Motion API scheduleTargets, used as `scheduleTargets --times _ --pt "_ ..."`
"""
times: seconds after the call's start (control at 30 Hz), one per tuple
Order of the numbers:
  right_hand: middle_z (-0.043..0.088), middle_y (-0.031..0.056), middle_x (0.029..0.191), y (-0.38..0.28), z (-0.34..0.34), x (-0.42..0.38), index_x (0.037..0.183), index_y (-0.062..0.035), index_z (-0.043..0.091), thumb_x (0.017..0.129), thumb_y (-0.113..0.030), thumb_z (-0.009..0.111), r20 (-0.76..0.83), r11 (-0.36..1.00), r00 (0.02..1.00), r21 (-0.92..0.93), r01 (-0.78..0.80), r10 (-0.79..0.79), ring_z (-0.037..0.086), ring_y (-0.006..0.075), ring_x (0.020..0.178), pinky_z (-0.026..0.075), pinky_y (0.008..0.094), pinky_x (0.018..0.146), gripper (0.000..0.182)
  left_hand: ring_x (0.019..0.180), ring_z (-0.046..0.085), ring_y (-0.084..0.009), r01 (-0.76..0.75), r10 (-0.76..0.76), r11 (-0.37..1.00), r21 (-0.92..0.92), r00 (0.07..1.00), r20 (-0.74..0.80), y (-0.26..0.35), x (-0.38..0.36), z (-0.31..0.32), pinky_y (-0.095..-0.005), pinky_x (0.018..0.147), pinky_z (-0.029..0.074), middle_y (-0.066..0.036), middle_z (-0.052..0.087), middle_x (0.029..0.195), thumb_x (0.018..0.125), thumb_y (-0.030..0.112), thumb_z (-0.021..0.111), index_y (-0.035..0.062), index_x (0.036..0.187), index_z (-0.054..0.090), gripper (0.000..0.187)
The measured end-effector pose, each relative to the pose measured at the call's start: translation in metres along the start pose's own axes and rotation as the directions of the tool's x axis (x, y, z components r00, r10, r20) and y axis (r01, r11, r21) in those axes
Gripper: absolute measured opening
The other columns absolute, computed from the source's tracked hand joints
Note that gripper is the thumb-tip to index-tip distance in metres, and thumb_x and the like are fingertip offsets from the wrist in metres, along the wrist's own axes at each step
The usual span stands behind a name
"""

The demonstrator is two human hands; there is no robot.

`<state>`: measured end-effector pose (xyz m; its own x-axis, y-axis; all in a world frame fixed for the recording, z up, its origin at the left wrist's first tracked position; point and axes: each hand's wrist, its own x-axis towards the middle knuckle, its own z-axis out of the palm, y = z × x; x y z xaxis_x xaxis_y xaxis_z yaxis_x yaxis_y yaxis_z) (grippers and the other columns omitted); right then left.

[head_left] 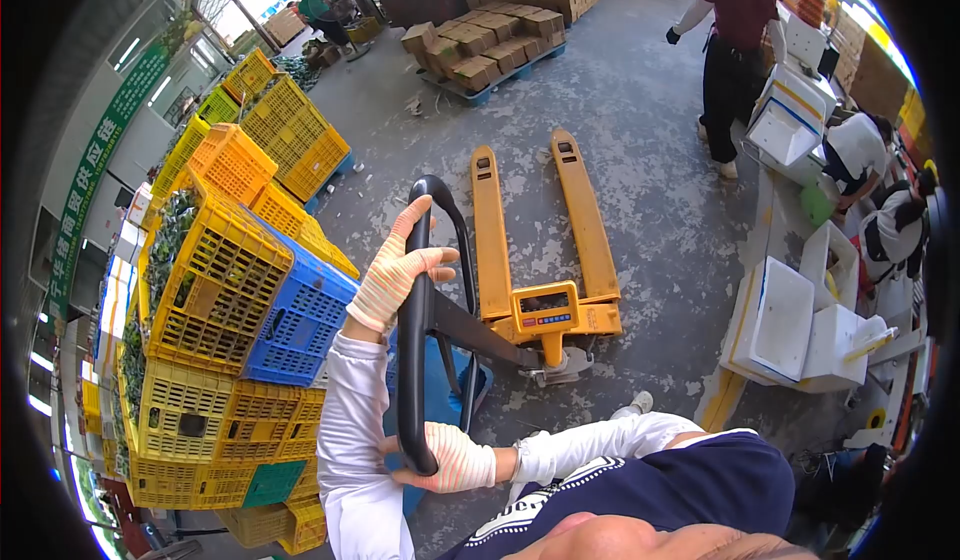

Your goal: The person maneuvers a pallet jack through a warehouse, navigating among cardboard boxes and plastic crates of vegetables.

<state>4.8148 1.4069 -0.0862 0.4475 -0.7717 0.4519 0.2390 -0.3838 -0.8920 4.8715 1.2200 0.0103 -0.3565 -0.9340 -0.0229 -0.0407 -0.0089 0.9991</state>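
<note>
The black loop handle (412, 340) of a yellow pallet jack (545, 305) stands in front of me. My left hand (390, 280), in a striped pale glove, grips the upper part of the bar, one finger stretched along it and others curled over. Around the lower end of the same handle my right hand (455, 457) is closed, in a matching glove. The jack's two forks point away from me on the floor, with no load on them. Under the handle, part of a blue pallet (440, 385) shows.
Stacked yellow crates (215, 270) and a blue crate (300, 310) stand close on the left. Cartons (490, 45) sit on a blue pallet farther ahead. White foam boxes (780, 320) line the right side, near seated workers. Another person (740, 50) walks at the upper right.
</note>
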Motion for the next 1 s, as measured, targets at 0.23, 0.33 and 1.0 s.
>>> scheduleTargets --times 0.23,0.33,1.0 --pt "0.063 0.0162 0.084 0.018 0.039 0.039 0.102 -0.0058 0.061 0.077 -0.020 0.067 -0.027 0.999 0.999 0.002 0.047 -0.047 0.062 0.0354 0.082 0.050 0.0392 0.070 0.029 0.064 0.062 -0.0166 0.135 -0.134 0.991 -0.019 0.988 0.072 0.013 0.018 -0.052 -0.0268 0.055 0.055 -0.018 0.046 0.119 0.079 -0.003 0.053 0.0167 0.140 0.039 0.067" --pt "0.063 0.0136 0.087 0.029 0.053 0.057 0.105 -0.0089 0.057 0.082 -0.023 0.062 0.038 0.998 0.998 -0.028 0.055 -0.053 0.061 0.0340 0.082 0.050 0.0382 0.069 0.028 0.056 0.058 -0.0121 0.171 -0.175 0.983 0.064 0.982 0.065 0.016 0.024 -0.071 -0.0259 0.048 0.052 -0.014 0.052 0.109 0.080 -0.002 0.052 0.0178 0.139 0.041 0.064" --pt "0.061 0.0163 0.103 0.137 0.120 0.124 0.112 -0.0016 0.055 0.080 -0.023 0.070 0.504 0.981 0.856 0.194 0.016 -0.113 0.060 0.0327 0.095 0.049 0.0377 0.083 0.041 0.055 0.057 -0.0106 0.226 -0.236 0.964 0.137 0.970 0.059 0.023 0.046 -0.148 -0.0233 0.047 0.052 -0.010 0.052 0.104 0.078 0.000 0.054 0.0142 0.136 0.045 0.060"
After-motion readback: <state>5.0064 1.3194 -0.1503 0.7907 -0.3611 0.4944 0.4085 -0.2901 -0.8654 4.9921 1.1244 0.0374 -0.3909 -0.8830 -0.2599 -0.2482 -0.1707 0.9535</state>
